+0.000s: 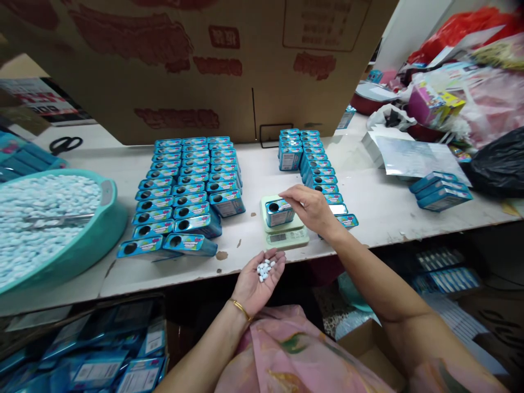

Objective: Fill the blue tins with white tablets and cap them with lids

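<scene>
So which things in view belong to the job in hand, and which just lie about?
Likely in use: white pellets in the left hand; blue box on the scale, by the right hand; rows of blue boxes; teal basin.

Probably lying about: scissors; black bag; red bag.

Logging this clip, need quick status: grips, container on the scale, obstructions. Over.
Left grip palm up, holding white pellets. Right grip at blue container on scale. Nothing visibly covering its opening.
</scene>
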`<act>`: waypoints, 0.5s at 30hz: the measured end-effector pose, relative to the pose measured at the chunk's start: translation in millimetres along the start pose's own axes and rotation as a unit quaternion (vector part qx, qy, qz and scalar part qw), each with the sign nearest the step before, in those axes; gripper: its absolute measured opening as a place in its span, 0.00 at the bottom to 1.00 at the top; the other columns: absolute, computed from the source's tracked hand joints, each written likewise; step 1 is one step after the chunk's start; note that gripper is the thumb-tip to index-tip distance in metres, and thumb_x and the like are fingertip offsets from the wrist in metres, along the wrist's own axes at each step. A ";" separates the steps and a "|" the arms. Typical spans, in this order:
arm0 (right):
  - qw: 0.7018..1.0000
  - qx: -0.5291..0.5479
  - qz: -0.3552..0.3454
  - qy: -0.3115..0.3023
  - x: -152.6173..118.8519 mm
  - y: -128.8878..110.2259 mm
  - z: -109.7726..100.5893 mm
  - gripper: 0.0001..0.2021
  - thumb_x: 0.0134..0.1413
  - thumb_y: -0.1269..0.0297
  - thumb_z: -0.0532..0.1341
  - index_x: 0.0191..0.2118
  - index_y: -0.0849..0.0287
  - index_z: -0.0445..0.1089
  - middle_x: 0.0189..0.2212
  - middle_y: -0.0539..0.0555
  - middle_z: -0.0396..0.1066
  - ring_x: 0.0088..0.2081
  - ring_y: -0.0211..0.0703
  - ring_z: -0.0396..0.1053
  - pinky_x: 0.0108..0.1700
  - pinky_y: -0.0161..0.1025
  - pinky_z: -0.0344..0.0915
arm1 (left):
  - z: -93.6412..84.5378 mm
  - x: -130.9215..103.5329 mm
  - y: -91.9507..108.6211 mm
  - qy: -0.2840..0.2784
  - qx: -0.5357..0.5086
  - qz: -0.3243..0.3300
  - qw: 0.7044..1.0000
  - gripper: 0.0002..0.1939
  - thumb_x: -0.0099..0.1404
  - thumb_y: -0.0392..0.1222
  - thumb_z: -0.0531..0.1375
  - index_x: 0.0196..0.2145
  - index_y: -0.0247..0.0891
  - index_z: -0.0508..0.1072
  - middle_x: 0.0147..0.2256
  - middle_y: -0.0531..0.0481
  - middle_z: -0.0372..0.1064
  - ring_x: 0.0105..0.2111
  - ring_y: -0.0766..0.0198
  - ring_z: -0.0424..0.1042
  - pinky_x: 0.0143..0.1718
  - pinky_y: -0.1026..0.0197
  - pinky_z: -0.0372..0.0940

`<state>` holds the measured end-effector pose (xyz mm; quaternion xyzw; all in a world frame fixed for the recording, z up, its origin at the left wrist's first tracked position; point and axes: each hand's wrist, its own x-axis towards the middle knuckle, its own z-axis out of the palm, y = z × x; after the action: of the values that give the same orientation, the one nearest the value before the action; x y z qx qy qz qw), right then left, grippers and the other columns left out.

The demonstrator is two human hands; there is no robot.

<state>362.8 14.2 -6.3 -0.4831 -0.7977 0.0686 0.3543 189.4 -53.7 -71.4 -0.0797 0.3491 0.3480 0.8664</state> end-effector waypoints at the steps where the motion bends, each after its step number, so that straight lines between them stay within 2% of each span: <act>1: 1.000 -0.014 -0.001 -0.015 -1.8 0.5 0.4 0.09 0.54 0.71 0.51 0.37 0.61 0.67 0.33 0.54 0.68 0.37 0.38 0.65 0.41 0.36 0.61 | 0.3 -0.3 -0.4 0.002 0.002 0.001 1.000 0.09 0.58 0.34 0.51 0.33 0.26 0.69 0.32 0.38 0.70 0.36 0.59 0.70 0.37 0.60 0.67; 4: 0.998 -0.045 -0.018 -0.050 -3.6 1.3 7.2 0.08 0.53 0.71 0.53 0.36 0.62 0.68 0.31 0.54 0.69 0.36 0.40 0.65 0.41 0.37 0.61 | 1.7 -0.9 -1.8 0.008 0.010 0.001 1.000 0.09 0.58 0.34 0.52 0.32 0.25 0.69 0.32 0.37 0.71 0.35 0.59 0.71 0.37 0.61 0.67; 8: 1.000 0.014 -0.008 0.004 -1.6 -4.6 12.7 0.10 0.54 0.71 0.50 0.38 0.61 0.66 0.34 0.54 0.69 0.38 0.37 0.65 0.41 0.35 0.61 | -0.5 -1.4 -2.0 0.004 0.015 0.000 1.000 0.10 0.58 0.34 0.51 0.33 0.25 0.69 0.32 0.37 0.71 0.35 0.59 0.71 0.37 0.60 0.67; 11: 0.997 0.074 -0.002 0.031 -10.1 -18.2 11.7 0.10 0.56 0.71 0.49 0.39 0.60 0.66 0.36 0.53 0.69 0.39 0.35 0.65 0.42 0.34 0.61 | -6.8 -2.7 0.0 -0.013 0.012 0.000 1.000 0.11 0.59 0.34 0.50 0.35 0.26 0.69 0.34 0.37 0.71 0.39 0.58 0.69 0.39 0.58 0.66; 13: 0.997 0.071 0.000 0.015 -25.3 -31.4 14.8 0.10 0.56 0.70 0.48 0.40 0.61 0.65 0.36 0.54 0.68 0.40 0.36 0.64 0.43 0.36 0.61 | -11.8 -4.0 0.8 -0.031 0.008 -0.001 0.999 0.11 0.59 0.35 0.49 0.36 0.27 0.69 0.37 0.37 0.70 0.41 0.57 0.68 0.41 0.56 0.65; 15: 0.998 0.040 -0.014 -0.047 -46.5 -46.2 23.8 0.10 0.55 0.70 0.49 0.40 0.61 0.65 0.36 0.55 0.68 0.40 0.38 0.63 0.43 0.37 0.61 | -15.8 -5.3 0.3 -0.042 -0.001 -0.003 0.999 0.11 0.60 0.35 0.49 0.34 0.29 0.69 0.34 0.40 0.71 0.39 0.59 0.69 0.40 0.56 0.65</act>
<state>327.6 -42.6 -26.2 -0.4538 -0.8166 0.1181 0.3366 177.8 -62.5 -79.6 -0.0669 0.3117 0.3487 0.8814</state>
